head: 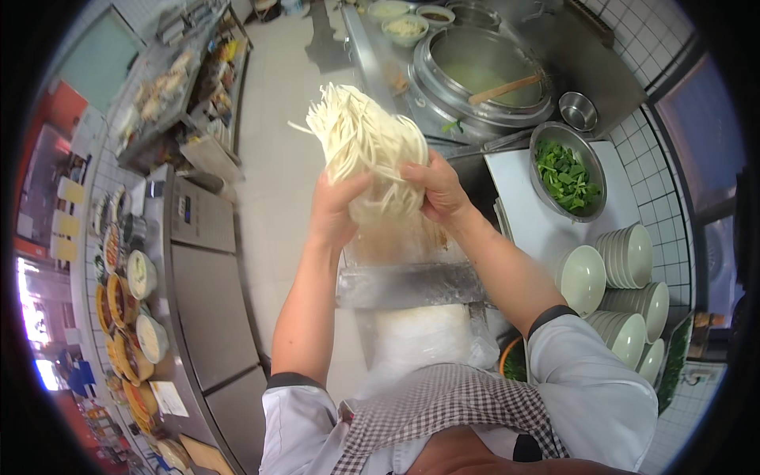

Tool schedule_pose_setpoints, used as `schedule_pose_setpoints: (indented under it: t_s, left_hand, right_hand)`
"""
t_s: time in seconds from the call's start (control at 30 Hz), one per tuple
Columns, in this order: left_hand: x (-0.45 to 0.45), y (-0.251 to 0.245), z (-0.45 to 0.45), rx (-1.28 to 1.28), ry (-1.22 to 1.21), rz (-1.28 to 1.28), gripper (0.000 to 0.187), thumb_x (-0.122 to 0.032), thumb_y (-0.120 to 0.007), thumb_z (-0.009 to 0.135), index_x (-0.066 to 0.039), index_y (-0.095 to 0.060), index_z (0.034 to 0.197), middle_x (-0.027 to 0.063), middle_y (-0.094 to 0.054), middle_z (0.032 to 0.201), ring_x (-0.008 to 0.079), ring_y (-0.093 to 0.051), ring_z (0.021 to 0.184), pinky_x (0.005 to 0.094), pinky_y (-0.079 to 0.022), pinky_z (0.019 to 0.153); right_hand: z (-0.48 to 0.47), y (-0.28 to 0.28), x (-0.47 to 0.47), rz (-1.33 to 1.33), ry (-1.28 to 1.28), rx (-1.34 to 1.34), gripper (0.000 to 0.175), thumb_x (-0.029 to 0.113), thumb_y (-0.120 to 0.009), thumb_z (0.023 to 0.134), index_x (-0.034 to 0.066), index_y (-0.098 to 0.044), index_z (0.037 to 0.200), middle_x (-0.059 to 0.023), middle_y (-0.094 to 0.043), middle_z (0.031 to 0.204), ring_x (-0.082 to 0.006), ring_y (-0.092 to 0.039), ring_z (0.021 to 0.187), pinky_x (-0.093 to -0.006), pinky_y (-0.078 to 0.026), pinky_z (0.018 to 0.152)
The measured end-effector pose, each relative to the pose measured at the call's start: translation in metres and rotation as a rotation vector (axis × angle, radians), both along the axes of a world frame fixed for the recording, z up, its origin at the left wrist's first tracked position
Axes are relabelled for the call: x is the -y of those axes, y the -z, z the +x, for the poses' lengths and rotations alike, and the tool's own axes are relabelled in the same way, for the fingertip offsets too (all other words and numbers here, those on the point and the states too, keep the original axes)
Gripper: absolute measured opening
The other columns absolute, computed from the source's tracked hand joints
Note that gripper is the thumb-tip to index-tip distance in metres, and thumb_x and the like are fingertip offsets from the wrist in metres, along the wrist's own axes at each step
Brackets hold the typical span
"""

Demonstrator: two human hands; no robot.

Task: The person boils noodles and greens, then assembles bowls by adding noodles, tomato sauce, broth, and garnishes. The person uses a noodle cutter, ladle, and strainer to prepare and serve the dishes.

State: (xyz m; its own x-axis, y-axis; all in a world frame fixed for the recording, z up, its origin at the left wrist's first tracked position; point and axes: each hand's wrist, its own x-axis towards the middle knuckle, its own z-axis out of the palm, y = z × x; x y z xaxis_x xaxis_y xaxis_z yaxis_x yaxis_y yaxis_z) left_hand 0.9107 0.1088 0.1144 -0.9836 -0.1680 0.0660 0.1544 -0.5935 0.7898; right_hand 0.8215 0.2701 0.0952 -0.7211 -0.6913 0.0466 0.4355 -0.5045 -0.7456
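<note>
A thick bundle of pale fresh noodles [371, 133] is held up in front of me between both hands. My left hand [338, 205] grips its near left side, thumb on top. On the right side, my right hand [436, 184] closes around it, with the thumb laid across the strands. Loose ends fan out at the far left of the bundle, and some strands hang over the right side. Below the hands is a metal-edged work surface [409, 285], partly blurred and hidden by the noodles.
A large steaming pot [484, 65] has a wooden stick [504, 89] across its rim. At right are a steel bowl of leafy greens [567, 172] and stacked bowls [623, 255]. A steel counter [184, 380] holding several bowls runs along the left.
</note>
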Motion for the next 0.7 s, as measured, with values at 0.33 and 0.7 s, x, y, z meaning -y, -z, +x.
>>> schedule_pose_setpoints:
  t_s: [0.33, 0.7]
  left_hand:
    - [-0.111, 0.16, 0.118, 0.748, 0.072, 0.351, 0.038, -0.02, -0.061, 0.096, 0.001, -0.058, 0.127, 0.0167, -0.068, 0.118, 0.032, -0.069, 0.105, 0.0493, -0.057, 0.093]
    - [-0.128, 0.139, 0.094, 0.629, 0.178, 0.605, 0.055, -0.035, -0.051, 0.105, -0.003, -0.043, 0.148, 0.017, -0.055, 0.144, 0.0349, -0.056, 0.13, 0.0524, -0.046, 0.111]
  right_hand:
    - [0.118, 0.152, -0.105, 0.269, -0.179, 0.51, 0.033, 0.008, -0.068, 0.094, -0.007, -0.062, 0.123, -0.0165, -0.07, 0.113, -0.0255, -0.072, 0.101, -0.0386, -0.062, 0.085]
    - [0.098, 0.13, -0.133, 0.315, -0.114, 0.421, 0.039, 0.011, -0.072, 0.091, 0.0003, -0.061, 0.127, -0.0093, -0.07, 0.109, -0.0198, -0.07, 0.096, -0.0359, -0.06, 0.085]
